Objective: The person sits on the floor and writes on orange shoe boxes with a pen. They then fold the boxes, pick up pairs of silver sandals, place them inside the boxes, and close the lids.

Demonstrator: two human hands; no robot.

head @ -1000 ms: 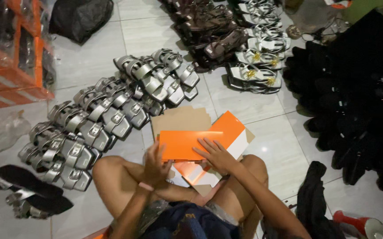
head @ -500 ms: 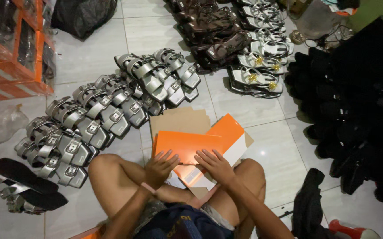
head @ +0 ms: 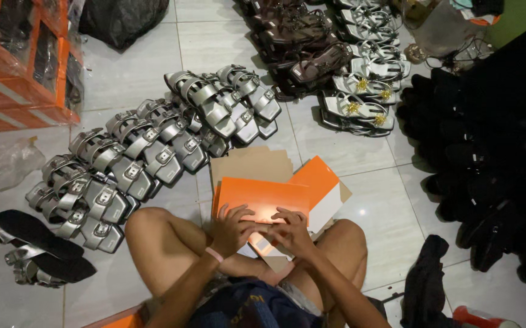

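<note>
Two hands, left hand (head: 231,228) and right hand (head: 293,229), grip the near edge of a flat orange box (head: 263,197) above crossed knees; silver sandals (head: 135,161) line the floor, apparently in pairs.

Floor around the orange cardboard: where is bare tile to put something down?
Bare tile lies right of the orange cardboard, before the black shoes. More lies between the black bag and the silver sandals. Left of the cardboard is crowded with sandals. Both hands, left and right, grip the cardboard.
</note>
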